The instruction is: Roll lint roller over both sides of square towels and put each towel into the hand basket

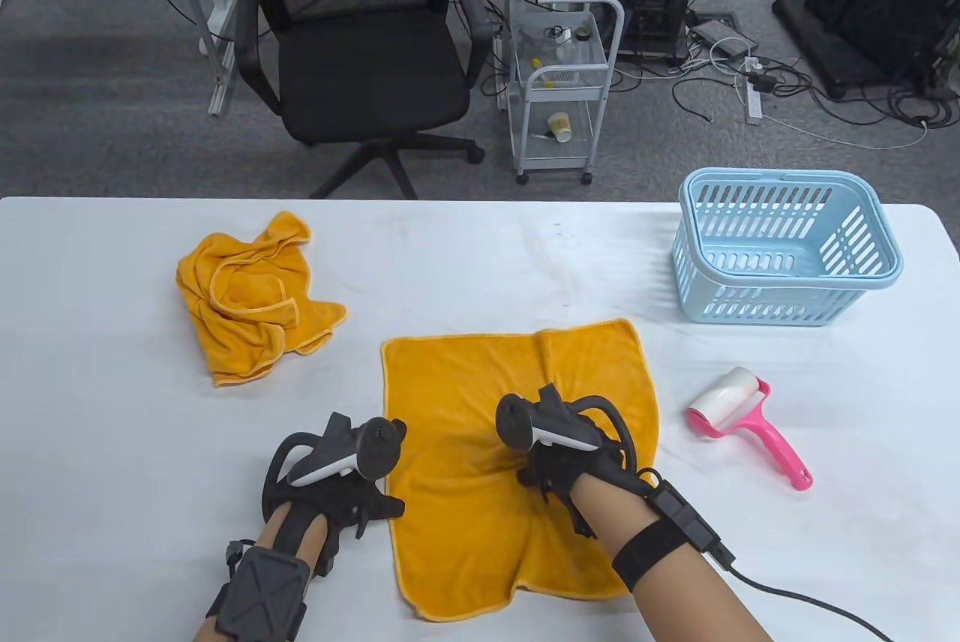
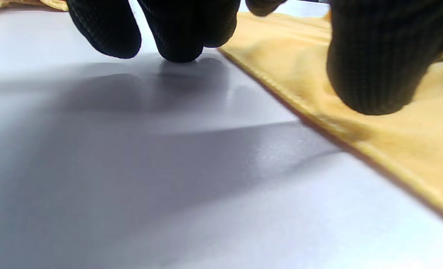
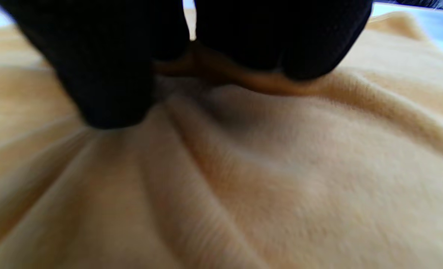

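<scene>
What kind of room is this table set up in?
Most likely an office or lab workspace. Behind the white table stand a black mesh office chair and a small white wheeled cart, and cables and a power strip sprawl over grey carpet.

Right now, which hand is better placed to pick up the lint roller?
Right. The lint roller lies just right of the spread towel, close beside the right hand; the left hand sits at the towel's far left edge.
</scene>
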Motion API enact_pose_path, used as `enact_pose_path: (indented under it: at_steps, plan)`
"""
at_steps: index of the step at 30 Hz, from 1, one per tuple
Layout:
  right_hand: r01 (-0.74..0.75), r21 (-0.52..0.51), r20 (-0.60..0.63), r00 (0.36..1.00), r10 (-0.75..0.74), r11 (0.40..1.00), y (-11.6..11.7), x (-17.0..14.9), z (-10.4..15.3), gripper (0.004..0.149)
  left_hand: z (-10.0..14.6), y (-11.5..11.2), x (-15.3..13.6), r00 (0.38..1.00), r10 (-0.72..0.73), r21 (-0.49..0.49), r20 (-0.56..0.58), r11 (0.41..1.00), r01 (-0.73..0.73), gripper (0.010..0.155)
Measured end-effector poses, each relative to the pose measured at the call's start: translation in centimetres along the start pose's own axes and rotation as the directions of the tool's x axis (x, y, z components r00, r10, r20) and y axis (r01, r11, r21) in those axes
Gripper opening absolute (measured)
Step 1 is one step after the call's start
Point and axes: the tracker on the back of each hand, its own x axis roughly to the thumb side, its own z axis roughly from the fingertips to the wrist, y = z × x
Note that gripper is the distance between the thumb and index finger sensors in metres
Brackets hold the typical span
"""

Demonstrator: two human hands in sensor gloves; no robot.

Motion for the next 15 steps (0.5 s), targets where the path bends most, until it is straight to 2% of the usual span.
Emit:
enact_pose_path:
  at_steps: [1, 4, 6, 8, 11, 12, 15]
  plan:
    - [-0.005, -0.017, -0.012, 1.000, 0.004, 1.000, 0.1, 0.0, -0.1, 0.049, 0.0, 0.0, 0.0, 1.000, 0.007, 0.002, 0.000, 1.000, -0.007, 0.102]
    - [-0.093, 0.031, 0.055, 0.994, 0.091, 0.995, -0.5, -0.1, -0.2, 0.046, 0.0, 0.0, 0.0, 1.000, 0.004, 0.001, 0.002, 1.000, -0.004, 0.103]
    - [-0.023, 0.078, 0.027, 0.999, 0.021, 0.997, -1.1, -1.0, 0.0, 0.046, 0.0, 0.0, 0.0, 1.000, 0.001, -0.002, 0.003, 1.000, -0.001, 0.103]
    - [0.056, 0.063, -0.024, 0.998, -0.055, 0.996, -2.8, -3.0, 0.5, 0.046, 0.0, 0.0, 0.0, 1.000, -0.004, -0.004, 0.002, 1.000, 0.004, 0.102]
    - [0.182, -0.034, -0.097, 0.978, -0.184, 0.983, -5.9, -6.5, 1.5, 0.045, 0.0, 0.0, 0.0, 1.000, -0.004, -0.004, 0.001, 1.000, 0.004, 0.102]
    - [0.234, -0.105, -0.126, 0.961, -0.247, 0.967, -7.5, -8.2, 2.1, 0.046, 0.0, 0.0, 0.1, 1.000, -0.004, -0.005, 0.001, 1.000, 0.004, 0.102]
    - [0.383, -0.276, -0.174, 0.882, -0.438, 0.881, -11.7, -12.6, 4.0, 0.046, 0.0, 0.0, 0.0, 1.000, -0.001, -0.005, 0.000, 1.000, 0.001, 0.103]
